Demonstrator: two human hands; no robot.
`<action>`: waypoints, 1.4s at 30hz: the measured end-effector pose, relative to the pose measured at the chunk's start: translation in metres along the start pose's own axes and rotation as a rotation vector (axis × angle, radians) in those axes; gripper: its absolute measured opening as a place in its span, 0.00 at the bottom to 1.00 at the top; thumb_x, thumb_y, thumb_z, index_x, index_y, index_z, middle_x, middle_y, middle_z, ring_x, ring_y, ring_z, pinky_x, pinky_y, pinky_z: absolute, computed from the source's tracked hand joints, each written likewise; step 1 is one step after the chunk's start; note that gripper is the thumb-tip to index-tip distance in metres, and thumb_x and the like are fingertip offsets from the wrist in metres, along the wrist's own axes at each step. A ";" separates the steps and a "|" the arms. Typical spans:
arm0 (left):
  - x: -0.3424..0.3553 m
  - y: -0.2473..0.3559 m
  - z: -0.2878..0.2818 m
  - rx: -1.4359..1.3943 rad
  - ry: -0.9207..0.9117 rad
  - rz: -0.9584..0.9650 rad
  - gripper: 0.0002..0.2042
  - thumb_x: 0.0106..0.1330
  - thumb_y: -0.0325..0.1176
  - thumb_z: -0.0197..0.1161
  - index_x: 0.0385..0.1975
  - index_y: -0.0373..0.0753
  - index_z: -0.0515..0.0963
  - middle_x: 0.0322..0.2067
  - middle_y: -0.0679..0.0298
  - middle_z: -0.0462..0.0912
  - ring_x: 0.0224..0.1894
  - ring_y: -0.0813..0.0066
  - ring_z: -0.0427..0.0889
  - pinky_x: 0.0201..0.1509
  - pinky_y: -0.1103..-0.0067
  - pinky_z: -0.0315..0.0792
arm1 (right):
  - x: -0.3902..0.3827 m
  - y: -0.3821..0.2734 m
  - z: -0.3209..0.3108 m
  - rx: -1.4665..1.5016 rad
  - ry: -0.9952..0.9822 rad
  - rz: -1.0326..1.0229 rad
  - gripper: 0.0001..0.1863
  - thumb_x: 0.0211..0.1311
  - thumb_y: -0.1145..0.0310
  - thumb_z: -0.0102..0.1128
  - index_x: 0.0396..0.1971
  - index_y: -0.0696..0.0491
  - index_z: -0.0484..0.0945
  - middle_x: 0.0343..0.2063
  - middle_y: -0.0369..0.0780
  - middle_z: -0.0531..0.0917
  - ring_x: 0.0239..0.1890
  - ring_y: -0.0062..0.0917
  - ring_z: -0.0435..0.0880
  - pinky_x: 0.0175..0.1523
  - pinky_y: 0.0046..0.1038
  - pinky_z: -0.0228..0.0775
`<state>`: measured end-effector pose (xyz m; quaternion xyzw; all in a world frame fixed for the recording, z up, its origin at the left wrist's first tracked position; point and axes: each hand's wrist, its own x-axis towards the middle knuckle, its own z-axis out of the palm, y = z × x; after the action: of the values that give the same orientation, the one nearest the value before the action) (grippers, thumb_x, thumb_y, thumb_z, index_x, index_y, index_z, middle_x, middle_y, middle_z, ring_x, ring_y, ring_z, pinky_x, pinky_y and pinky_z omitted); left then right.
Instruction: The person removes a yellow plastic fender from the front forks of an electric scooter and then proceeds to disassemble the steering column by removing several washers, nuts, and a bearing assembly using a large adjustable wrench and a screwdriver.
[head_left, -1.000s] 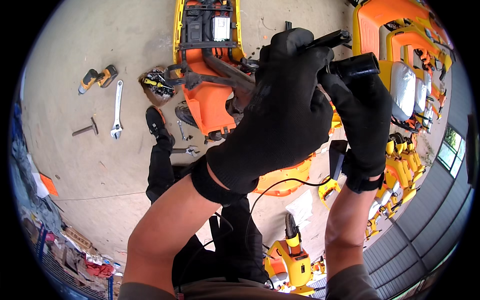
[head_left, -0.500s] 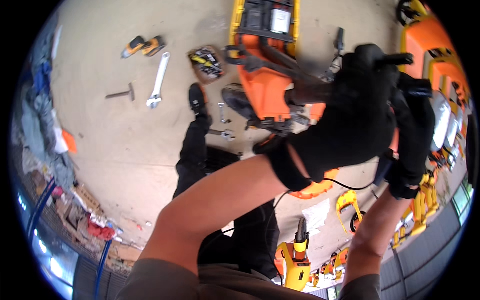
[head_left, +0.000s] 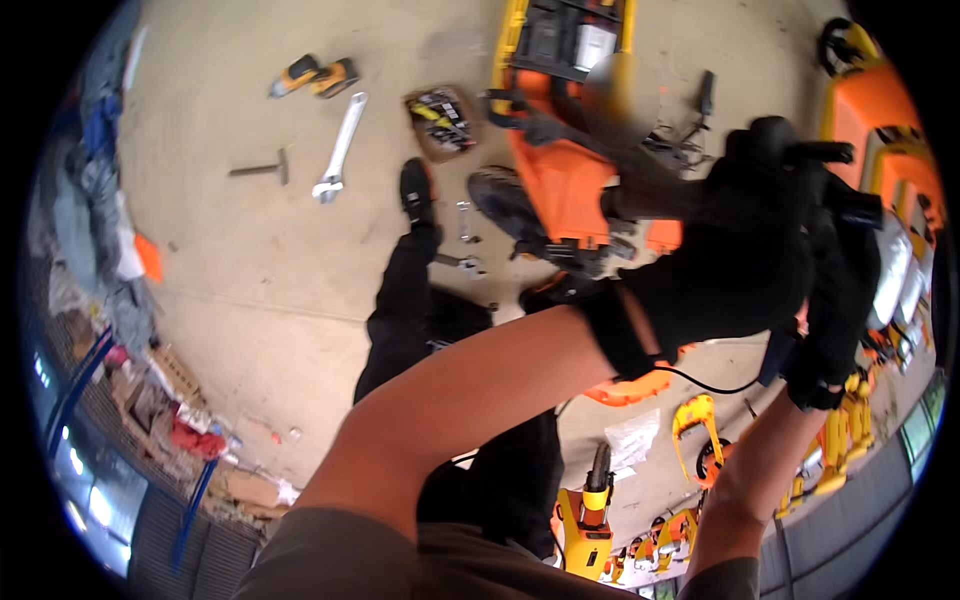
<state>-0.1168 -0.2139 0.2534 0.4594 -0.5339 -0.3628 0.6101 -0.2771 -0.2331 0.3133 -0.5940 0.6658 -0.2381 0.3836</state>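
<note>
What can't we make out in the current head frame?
All head view:
Left hand: exact finger grip lost to blur, black glove against dark parts.
Right hand: fingers merge with the left glove and the black tube.
Orange vehicle body: its yellow-edged frame is cut off by the top edge.
Brown box: small contents too blurred to identify.
Orange part on the floor: mostly hidden by the left wrist.
</note>
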 end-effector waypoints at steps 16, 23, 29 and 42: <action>0.001 0.002 -0.031 0.056 -0.272 -0.079 0.28 0.58 0.17 0.56 0.62 0.33 0.73 0.60 0.51 0.68 0.61 0.57 0.73 0.64 0.73 0.69 | -0.005 -0.010 0.015 0.107 -0.005 -0.101 0.15 0.57 0.74 0.72 0.43 0.58 0.79 0.41 0.34 0.83 0.40 0.17 0.80 0.49 0.23 0.72; 0.011 -0.016 -0.022 0.056 -0.311 -0.025 0.27 0.59 0.16 0.55 0.62 0.33 0.73 0.60 0.50 0.68 0.62 0.57 0.73 0.65 0.72 0.69 | -0.008 -0.018 0.032 0.363 0.034 0.020 0.11 0.59 0.78 0.69 0.41 0.60 0.78 0.39 0.34 0.82 0.42 0.14 0.79 0.47 0.20 0.73; 0.012 -0.011 -0.021 0.096 -0.329 -0.017 0.27 0.59 0.16 0.55 0.62 0.35 0.74 0.60 0.49 0.68 0.62 0.55 0.73 0.66 0.70 0.68 | -0.002 -0.012 0.007 0.115 -0.078 -0.119 0.14 0.61 0.78 0.66 0.47 0.60 0.79 0.43 0.38 0.85 0.44 0.18 0.83 0.51 0.23 0.75; -0.002 0.009 -0.036 0.057 -0.299 -0.083 0.29 0.57 0.18 0.55 0.63 0.33 0.72 0.62 0.52 0.67 0.62 0.64 0.73 0.65 0.73 0.68 | -0.005 -0.011 0.008 0.136 -0.042 -0.071 0.14 0.58 0.78 0.70 0.45 0.59 0.80 0.41 0.35 0.84 0.39 0.15 0.79 0.48 0.20 0.73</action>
<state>-0.0819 -0.2029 0.2611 0.4391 -0.6096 -0.4366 0.4949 -0.2643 -0.2286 0.3182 -0.5946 0.6185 -0.2836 0.4284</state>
